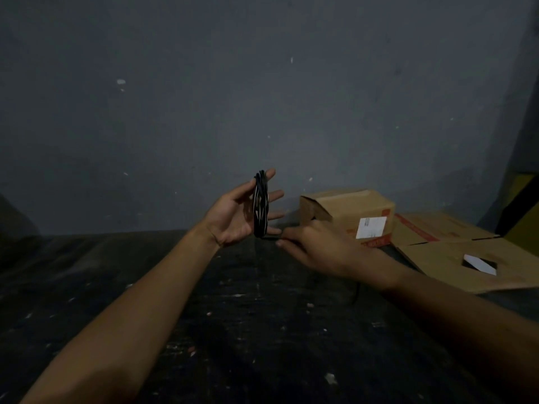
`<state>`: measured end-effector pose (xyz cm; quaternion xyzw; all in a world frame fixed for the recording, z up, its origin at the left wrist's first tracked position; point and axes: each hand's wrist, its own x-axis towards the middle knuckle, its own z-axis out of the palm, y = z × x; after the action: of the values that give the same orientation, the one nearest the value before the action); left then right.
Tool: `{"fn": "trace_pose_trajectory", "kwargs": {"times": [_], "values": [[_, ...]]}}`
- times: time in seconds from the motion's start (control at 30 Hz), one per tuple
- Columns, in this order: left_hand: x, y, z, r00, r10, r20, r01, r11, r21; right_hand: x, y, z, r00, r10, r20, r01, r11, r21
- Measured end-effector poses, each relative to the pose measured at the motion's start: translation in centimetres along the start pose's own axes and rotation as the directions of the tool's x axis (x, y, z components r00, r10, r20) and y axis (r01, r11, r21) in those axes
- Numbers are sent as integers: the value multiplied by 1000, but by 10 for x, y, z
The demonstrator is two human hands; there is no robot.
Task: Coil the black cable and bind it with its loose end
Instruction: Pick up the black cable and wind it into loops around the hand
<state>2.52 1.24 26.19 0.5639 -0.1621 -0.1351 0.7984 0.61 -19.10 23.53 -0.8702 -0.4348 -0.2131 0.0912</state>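
Coiled black cable (260,204) wound upright round straight fingers of left hand (233,214), above dark surface (233,316). Loose end (271,237) exits coil bottom, running rightward into right hand (315,246) pinch grip. Right hand nearer for binding wrap.

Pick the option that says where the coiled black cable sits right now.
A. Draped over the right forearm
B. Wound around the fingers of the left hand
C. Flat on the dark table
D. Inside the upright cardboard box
B: the black cable loops around the straight fingers of the raised left hand, while the right hand pinches its loose end just below the coil.
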Motion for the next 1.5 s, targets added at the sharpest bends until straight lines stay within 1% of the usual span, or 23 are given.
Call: {"fn": "trace_pose_trajectory", "kwargs": {"times": [0.13,0.27,0.33,0.4,0.5,0.57,0.67,0.83,0.93,1.03,1.23,1.3,1.4,1.5], "values": [[2,-2,-2,1000,-28,7,28,1000,-1,10,6,-20,1000,-9,28,10,999,-51],[5,-9,-5,994,-65,85,67,998,-20,17,8,-44,999,1,38,2,998,-70],[5,-14,-7,989,-84,125,84,996,4,20,9,-54,999,2,48,3,995,-100],[6,-19,-7,985,-123,123,118,992,53,22,10,-62,998,5,55,1,994,-107],[3,-27,-6,970,-230,81,223,971,91,25,15,-71,1000,2,15,0,995,-102],[0,-33,-5,953,-292,79,285,954,93,26,21,-76,1000,7,0,-7,996,-85],[-5,-38,-1,931,-340,131,324,937,127,27,31,-78,1000,3,-14,-4,999,-50],[-9,-36,8,893,-373,251,348,927,139,28,53,-73,993,52,-103,-49,998,39],[-10,-33,15,854,-371,363,327,928,179,25,66,-67,983,98,-156,-85,993,86],[-12,-30,20,828,-352,437,324,936,139,21,71,-58,971,138,-197,-111,984,142],[-16,-20,32,809,-245,535,226,969,102,10,68,-29,923,238,-302,-144,943,300],[-15,-15,35,808,-198,555,183,980,83,5,65,-16,915,275,-294,-151,912,382],[-14,-11,39,818,-140,558,144,989,37,4,57,4,919,324,-224,-160,826,540],[-13,-9,41,824,-89,559,109,994,-2,2,46,23,886,427,-182,-219,730,648]]}}
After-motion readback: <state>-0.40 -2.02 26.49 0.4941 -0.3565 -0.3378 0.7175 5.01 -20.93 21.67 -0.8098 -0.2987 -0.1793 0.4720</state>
